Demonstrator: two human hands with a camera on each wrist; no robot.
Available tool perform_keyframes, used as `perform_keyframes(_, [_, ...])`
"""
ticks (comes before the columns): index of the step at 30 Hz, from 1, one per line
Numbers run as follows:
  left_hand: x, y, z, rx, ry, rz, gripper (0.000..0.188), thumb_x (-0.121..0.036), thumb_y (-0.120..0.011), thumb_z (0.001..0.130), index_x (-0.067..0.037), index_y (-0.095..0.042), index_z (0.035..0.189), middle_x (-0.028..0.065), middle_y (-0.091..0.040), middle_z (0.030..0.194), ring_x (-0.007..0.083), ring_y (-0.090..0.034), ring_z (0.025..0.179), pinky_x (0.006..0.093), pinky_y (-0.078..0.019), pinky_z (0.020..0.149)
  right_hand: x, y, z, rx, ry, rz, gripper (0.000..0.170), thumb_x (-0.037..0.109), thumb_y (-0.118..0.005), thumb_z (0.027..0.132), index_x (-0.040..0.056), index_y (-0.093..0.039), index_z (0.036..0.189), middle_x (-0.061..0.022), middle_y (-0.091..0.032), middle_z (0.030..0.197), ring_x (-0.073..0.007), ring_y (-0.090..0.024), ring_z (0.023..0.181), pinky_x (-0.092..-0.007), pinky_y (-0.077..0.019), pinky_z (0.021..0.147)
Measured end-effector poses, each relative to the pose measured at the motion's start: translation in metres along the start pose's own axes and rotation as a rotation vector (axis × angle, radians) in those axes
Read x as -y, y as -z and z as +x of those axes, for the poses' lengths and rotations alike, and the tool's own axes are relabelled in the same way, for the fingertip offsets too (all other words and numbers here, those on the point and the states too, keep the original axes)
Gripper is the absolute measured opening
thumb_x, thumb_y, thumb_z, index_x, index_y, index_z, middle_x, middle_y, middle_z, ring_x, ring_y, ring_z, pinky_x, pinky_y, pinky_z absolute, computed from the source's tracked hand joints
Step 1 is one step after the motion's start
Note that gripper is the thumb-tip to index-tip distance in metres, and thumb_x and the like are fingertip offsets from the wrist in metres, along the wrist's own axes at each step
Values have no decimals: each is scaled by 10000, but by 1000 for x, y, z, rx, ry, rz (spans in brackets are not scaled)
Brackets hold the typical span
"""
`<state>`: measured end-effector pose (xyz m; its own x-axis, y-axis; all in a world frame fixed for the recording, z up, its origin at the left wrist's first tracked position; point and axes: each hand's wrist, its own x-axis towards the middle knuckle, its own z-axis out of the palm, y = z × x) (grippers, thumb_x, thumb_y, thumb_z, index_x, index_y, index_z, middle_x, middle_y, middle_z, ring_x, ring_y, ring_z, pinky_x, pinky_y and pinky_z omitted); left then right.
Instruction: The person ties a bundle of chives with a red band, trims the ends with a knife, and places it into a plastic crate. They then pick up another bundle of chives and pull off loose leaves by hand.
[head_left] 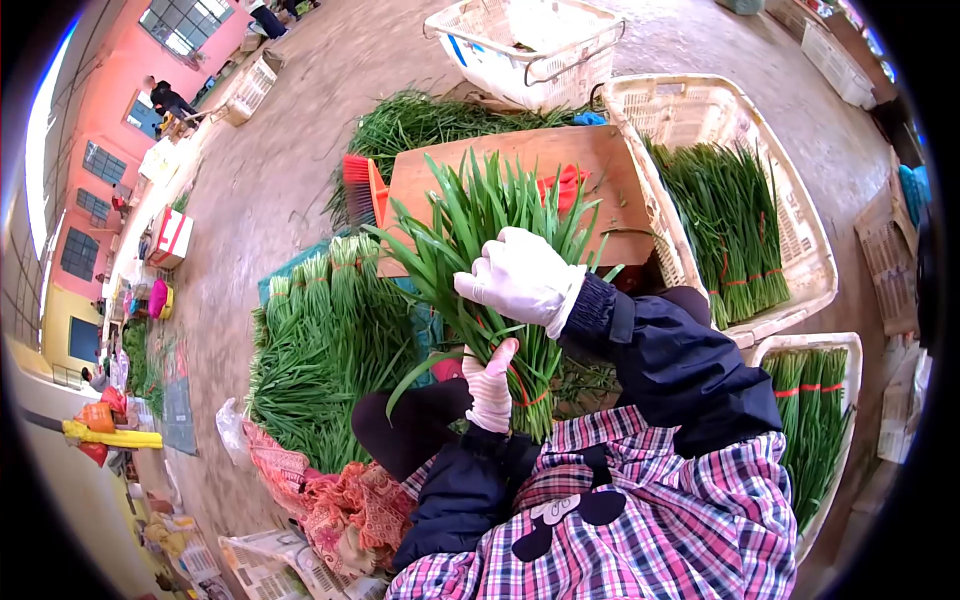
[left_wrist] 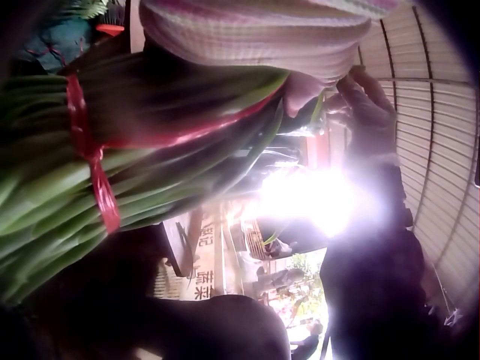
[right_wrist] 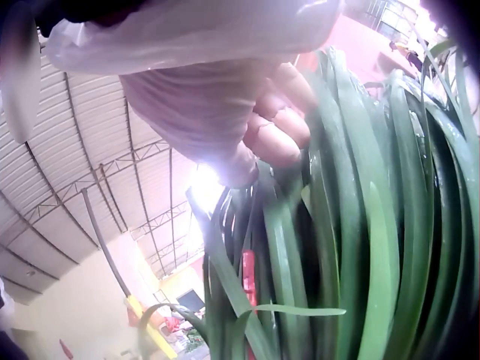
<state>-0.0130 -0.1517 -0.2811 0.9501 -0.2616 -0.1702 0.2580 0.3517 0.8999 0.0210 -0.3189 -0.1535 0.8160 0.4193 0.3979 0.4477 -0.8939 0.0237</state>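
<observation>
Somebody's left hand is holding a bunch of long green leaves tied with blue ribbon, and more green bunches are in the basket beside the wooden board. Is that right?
Not quite: the tie around the bunch is red, not blue, as the left wrist view shows. The left hand does hold it, and more green bunches are in the basket beside the board.

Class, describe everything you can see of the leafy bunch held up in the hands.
The bunch is of long, narrow, flat green leaves, smooth and slightly glossy. Its tips fan out; its lower part is gathered by a thin, shiny red strip, plastic-looking and knotted. It stands roughly upright, leaning a little, above the person's lap, its tips in front of the board. The left hand grips it low down; the right hand's curled fingers touch leaves higher up.
</observation>
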Motion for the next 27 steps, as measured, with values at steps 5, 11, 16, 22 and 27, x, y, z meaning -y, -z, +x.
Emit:
perform_keyframes(5, [-12, -6, -2, -8, -32, 60, 288, -4, -667, 820, -34, -625, 1104, 6, -655, 996, 112, -599, 855, 263, -495, 790, 4, 51, -17, -406, -455, 1780, 132, 146, -660, 868, 29, -670, 929, -9, -607, 723, -73, -524, 630, -241, -440, 616])
perform_keyframes(11, [-13, -6, 0, 11, -75, 46, 337, -26, -679, 812, -37, -609, 1141, 22, -657, 1030, 143, -607, 879, 277, -485, 842, -21, 37, -26, -352, -369, 799, 304, 251, -717, 819, 82, -679, 1069, -93, -652, 692, -228, -635, 625, -349, -492, 584])
perform_keyframes(16, [18, 26, 1, 82, -203, 478, 664, -593, -517, 895, -108, -520, 1349, -45, -636, 1212, 144, -588, 968, 303, -413, 953, -24, 6, -21, -95, -257, 216, 141, 278, -651, 799, 151, -615, 850, -126, -584, 575, -348, -623, 567, -461, -483, 507])
perform_keyframes(22, [-1, 8, 6, -47, -16, 67, 514, -202, -690, 791, 16, -571, 1241, 69, -616, 1165, 191, -589, 1013, 359, -461, 919, -8, 20, -38, -313, -597, 1516, 217, 293, -619, 911, 78, -590, 907, -24, -610, 693, -164, -609, 634, -315, -478, 616])
perform_keyframes(27, [-33, 22, 44, 23, 262, -280, 558, -383, -533, 904, -23, -497, 1329, 123, -550, 1322, 282, -541, 1170, 457, -399, 1045, 2, 14, -88, -539, -509, 1178, 400, 20, -547, 854, 112, -575, 1242, -66, -659, 995, -197, -633, 892, -314, -511, 745])
